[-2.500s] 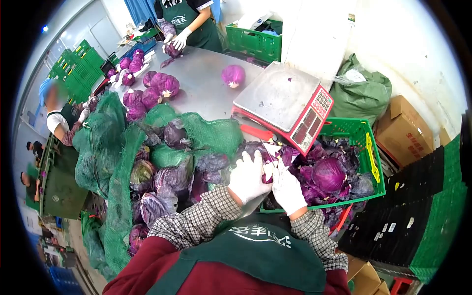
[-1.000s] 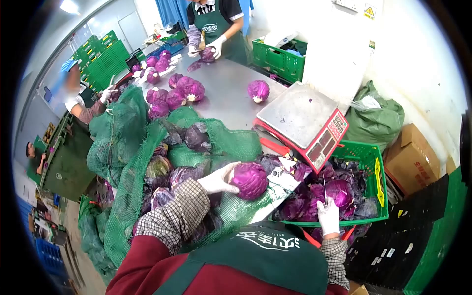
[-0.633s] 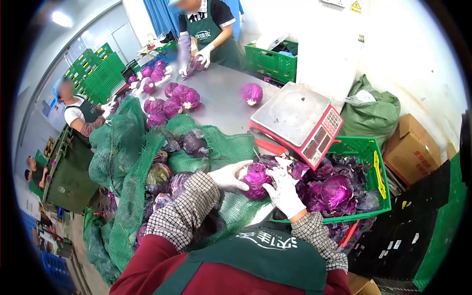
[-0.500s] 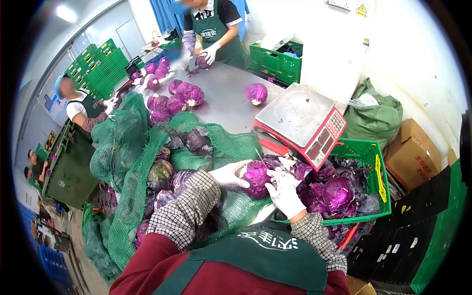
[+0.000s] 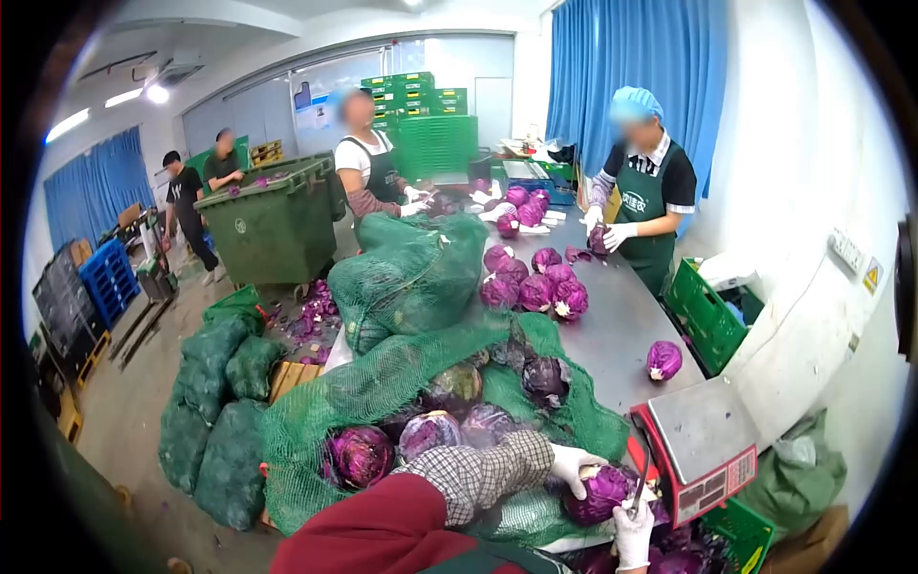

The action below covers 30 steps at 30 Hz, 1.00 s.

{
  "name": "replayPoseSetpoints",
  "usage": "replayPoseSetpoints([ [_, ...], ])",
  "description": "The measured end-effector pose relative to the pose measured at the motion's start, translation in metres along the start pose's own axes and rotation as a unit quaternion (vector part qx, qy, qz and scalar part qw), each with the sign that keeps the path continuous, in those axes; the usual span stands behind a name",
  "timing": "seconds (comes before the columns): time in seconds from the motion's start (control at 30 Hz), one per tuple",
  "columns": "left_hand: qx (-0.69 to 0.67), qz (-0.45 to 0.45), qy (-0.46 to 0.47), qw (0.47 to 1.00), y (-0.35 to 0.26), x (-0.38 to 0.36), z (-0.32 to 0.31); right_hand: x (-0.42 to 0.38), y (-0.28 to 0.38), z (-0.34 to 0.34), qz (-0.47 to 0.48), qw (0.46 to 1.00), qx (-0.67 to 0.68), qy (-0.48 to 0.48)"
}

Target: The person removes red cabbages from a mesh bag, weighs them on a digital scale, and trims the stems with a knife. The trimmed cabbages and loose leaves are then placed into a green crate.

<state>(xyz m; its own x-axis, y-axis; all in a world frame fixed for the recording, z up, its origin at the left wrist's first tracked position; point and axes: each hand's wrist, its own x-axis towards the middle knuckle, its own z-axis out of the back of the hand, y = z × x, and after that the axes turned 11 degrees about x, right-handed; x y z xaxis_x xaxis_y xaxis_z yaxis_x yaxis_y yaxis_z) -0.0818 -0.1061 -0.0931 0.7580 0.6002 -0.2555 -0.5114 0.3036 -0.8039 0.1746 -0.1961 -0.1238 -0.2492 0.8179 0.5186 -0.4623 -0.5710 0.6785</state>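
- The left hand [image 5: 574, 466], in a white glove, lies over the top of a red cabbage [image 5: 602, 490] with the fingers curled around it and pressing. I judge this grip keeps the round head from rolling on the steel table [image 5: 612, 325].
- The cabbage sits at the near edge of the table, just left of the scale [image 5: 703, 448], touching the green net [image 5: 402, 383] spread beside it.
- The right hand [image 5: 633, 536], also gloved, comes up from below the cabbage. Its fingers are closed on a thin knife [image 5: 643, 474] whose blade stands almost upright beside the cabbage, between it and the scale. The hand is half cut by the picture edge, so the exact hold is hard to see.
- Below the scale a green crate [image 5: 741, 536] with purple leaves stands off the table edge, probably so that trimmings fall into it.
- Left of the scale, the net lies open with untrimmed heads [image 5: 430, 430] inside it, near to the left hand for easy reach.
- Far beyond the scale, trimmed cabbages [image 5: 535, 287] are grouped in the middle of the table, and one single head [image 5: 664, 361] lies just behind the scale.
- Room for moving is small: the scale closes the right side, the net closes the left. Behind the scale, bare steel stays open.
- Two other people [image 5: 645, 191] work at the far end, well apart from the scale.
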Motion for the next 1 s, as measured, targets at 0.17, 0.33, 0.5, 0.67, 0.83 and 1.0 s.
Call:
replayPoseSetpoints([
  [0.17, -0.047, 0.023, -0.015, 0.999, 0.005, -0.001, -0.001, 0.002, 0.042, -0.003, -0.160, 0.963, 0.216, -0.033],
  [0.33, -0.030, 0.010, -0.012, 0.999, 0.007, 0.004, -0.006, 0.011, 0.014, -0.019, -0.012, 0.998, -0.036, -0.054],
  [0.5, 0.031, 0.014, -0.018, 0.999, 0.008, 0.005, -0.004, 0.016, 0.039, -0.007, 0.009, 0.997, -0.073, -0.015],
  [0.67, -0.005, -0.011, -0.028, 1.000, 0.018, 0.008, -0.003, 0.015, 0.051, 0.002, -0.035, 0.999, -0.007, 0.007],
  [0.83, -0.046, 0.006, -0.021, 0.999, 0.037, 0.018, -0.005, 0.012, 0.092, 0.010, -0.044, 0.998, 0.030, -0.030],
  [1.0, -0.118, 0.030, -0.001, 0.993, 0.060, 0.030, -0.010, -0.016, 0.078, 0.009, -0.068, 0.995, 0.052, -0.055],
])
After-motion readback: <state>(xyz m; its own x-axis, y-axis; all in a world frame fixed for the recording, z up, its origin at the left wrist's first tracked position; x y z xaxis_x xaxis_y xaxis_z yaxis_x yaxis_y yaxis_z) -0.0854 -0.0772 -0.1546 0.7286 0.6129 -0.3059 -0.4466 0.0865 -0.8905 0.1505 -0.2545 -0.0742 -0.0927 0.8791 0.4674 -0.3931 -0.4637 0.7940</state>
